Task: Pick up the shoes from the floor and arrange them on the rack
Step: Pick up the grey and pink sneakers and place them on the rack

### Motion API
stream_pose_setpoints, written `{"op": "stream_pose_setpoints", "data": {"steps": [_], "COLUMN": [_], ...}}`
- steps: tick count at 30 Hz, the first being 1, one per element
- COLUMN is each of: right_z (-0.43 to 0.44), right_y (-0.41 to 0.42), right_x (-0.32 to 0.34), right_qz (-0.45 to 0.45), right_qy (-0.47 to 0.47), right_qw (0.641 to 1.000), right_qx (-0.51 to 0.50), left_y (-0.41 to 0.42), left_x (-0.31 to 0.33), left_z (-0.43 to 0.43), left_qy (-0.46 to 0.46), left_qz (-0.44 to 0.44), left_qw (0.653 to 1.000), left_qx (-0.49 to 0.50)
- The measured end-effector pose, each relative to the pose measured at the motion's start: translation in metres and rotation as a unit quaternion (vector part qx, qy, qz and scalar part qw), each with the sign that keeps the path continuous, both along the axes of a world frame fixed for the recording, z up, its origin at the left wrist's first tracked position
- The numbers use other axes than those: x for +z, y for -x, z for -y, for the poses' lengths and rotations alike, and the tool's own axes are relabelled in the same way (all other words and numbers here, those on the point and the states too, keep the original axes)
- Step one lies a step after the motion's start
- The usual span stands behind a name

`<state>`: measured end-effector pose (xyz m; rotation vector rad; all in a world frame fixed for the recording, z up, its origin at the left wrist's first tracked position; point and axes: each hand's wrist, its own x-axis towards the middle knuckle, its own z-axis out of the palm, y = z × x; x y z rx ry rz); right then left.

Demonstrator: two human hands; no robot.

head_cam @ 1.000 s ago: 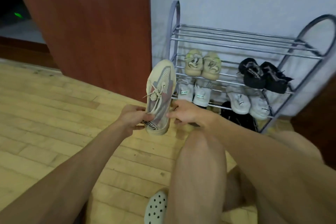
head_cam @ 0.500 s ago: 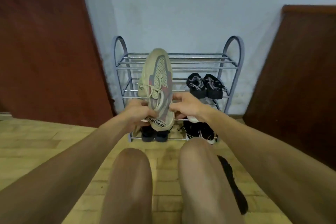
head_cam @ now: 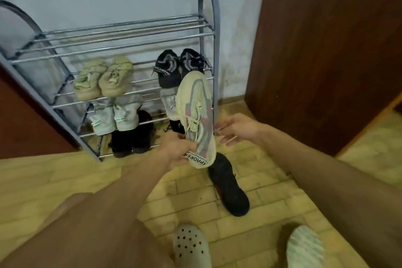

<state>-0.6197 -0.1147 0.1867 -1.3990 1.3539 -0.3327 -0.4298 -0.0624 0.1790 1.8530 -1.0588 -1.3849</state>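
The metal shoe rack [head_cam: 208, 35] stands against the pale wall, its top shelf bare. On the rack's second shelf, at its left, sits a beige pair of sneakers [head_cam: 104, 77]; at the right of the same shelf sits a black pair [head_cam: 177, 65]. One shelf down are pale grey-and-white shoes [head_cam: 115, 115], and dark shoes [head_cam: 130, 137] fill the lowest level.

In front of the rack's right end, the left arm reaches forward from the lower left, forearm bare. The left hand [head_cam: 176, 150] is clamped around the heel end of a cream sneaker with pink and grey panels [head_cam: 196, 115], held upright in the air with its toe pointing up, level with the rack's second shelf.

Just right of that sneaker, beside the rack's right post, the right hand [head_cam: 236, 129] hovers with fingers spread and loose, gripping nothing; its fingertips are close to the shoe's side but apart from it.

Below the rack's right end a single black shoe [head_cam: 228, 185] lies on the tiled floor [head_cam: 272, 191].
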Motion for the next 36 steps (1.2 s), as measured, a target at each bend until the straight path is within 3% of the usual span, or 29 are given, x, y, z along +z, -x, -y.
{"op": "stream_pose_setpoints", "data": {"steps": [10, 18, 22, 24, 27, 29, 34, 36], "right_z": [-0.052, -0.188, -0.253, -0.271, -0.285, -0.294, -0.306, -0.302], "right_y": [0.111, 0.161, 0.151, 0.137, 0.124, 0.123, 0.136, 0.138], "right_x": [-0.126, -0.2, -0.245, -0.259, -0.267, -0.272, -0.266, -0.257], "right_qz": [-0.099, -0.155, -0.241, -0.227, -0.198, -0.141, 0.05, 0.043], "right_qy": [-0.127, -0.204, -0.197, -0.194, -0.267, -0.308, -0.323, -0.278], "right_qw": [0.98, 0.916, 0.874, 0.855, 0.785, 0.761, 0.782, 0.809], "right_qx": [-0.119, -0.308, -0.372, -0.424, -0.522, -0.553, -0.53, -0.516], "left_y": [0.082, 0.106, 0.103, 0.101, 0.095, 0.091, 0.087, 0.086], "left_x": [-0.111, -0.142, -0.148, -0.148, -0.146, -0.146, -0.146, -0.146], "left_z": [-0.024, -0.099, -0.116, -0.118, -0.12, -0.12, -0.122, -0.123], "left_qy": [-0.148, -0.183, -0.191, -0.199, -0.196, -0.195, -0.197, -0.2], "left_qz": [0.018, 0.045, 0.056, 0.058, 0.055, 0.059, 0.07, 0.069], "left_qw": [0.979, 0.965, 0.959, 0.956, 0.954, 0.954, 0.955, 0.955], "left_qx": [-0.138, -0.182, -0.201, -0.209, -0.221, -0.222, -0.21, -0.206]}}
